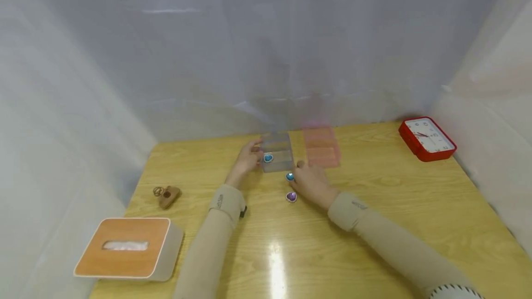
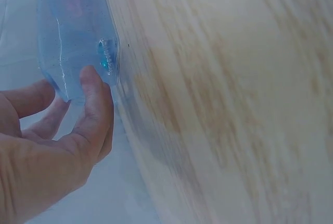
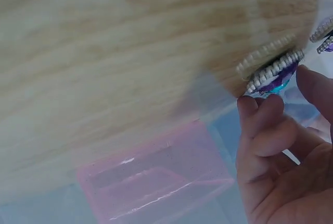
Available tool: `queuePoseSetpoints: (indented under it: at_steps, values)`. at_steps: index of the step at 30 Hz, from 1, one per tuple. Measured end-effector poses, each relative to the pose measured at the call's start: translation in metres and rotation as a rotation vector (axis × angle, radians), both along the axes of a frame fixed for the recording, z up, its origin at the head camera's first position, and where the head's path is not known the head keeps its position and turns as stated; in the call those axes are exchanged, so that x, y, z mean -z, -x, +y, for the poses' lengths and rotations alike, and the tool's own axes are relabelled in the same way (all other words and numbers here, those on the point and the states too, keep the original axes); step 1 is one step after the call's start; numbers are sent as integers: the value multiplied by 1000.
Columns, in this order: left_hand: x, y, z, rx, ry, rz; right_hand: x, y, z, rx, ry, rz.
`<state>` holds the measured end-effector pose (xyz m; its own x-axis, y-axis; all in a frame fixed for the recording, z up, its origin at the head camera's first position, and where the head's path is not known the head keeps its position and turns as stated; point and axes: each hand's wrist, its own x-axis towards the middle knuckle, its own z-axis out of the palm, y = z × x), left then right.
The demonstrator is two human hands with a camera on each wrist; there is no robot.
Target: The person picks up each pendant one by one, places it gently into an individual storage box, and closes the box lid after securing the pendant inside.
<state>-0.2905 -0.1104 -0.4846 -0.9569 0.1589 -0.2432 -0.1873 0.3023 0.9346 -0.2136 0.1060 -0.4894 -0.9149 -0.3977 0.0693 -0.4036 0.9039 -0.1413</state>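
Observation:
At the left end of a clear bluish box (image 1: 277, 168), my left hand (image 1: 248, 157) holds the box's end wall between thumb and fingers. A blue heart-shaped gem (image 1: 268, 158) with a beaded silver rim lies inside the box, also visible through its wall in the left wrist view. My right hand (image 1: 311, 182) pinches a second blue gem (image 1: 290, 176) by its edges, just in front of the box. In the right wrist view, this gem (image 3: 276, 75) stands between thumb and fingertips over the wood. A purple heart-shaped gem (image 1: 291, 197) lies on the table nearer to me.
A clear pink box (image 1: 322, 151) stands right of the bluish one. A red clock (image 1: 428, 138) lies at the far right. On the left are a small brown wooden object (image 1: 169, 196) with a coil and an orange-topped tissue box (image 1: 124, 262). Pale sheeting surrounds the wooden table (image 1: 374, 197).

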Motion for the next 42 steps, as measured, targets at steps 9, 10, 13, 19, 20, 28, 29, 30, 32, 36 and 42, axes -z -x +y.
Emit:
queuePoseSetpoints:
  at_steps: [9, 10, 13, 19, 20, 28, 29, 30, 32, 36, 42]
  values:
    - [-3, -5, 0, 26, 36, 4, 2, 0, -6, -22, -29, 54]
    - [-5, -5, 0, 23, 33, 10, 2, 1, -7, -22, -18, 59]
    - [-8, -5, 0, 12, 15, 13, 2, 4, -9, -34, -5, 63]
    - [-9, -4, 1, 15, 16, 12, -1, 8, -9, -57, 15, 61]
    - [-9, -4, 1, 15, 15, 12, -2, 8, -8, -64, 31, 66]
    - [-8, -2, 2, 11, 7, 0, -13, 4, 0, -166, 176, 120]
    - [-9, -2, 2, 12, 7, -1, -14, 5, 1, -172, 198, 126]
    - [-9, -2, 2, 13, 5, -3, -15, 6, 2, -174, 221, 130]
    - [-9, -2, 2, 15, 8, -2, -17, 9, 4, -173, 257, 136]
    - [-8, -2, 1, 10, 24, 7, -25, 19, 6, -154, 311, 114]
    - [-3, -1, -1, 16, 52, 29, -33, 32, 5, -77, 292, 28]
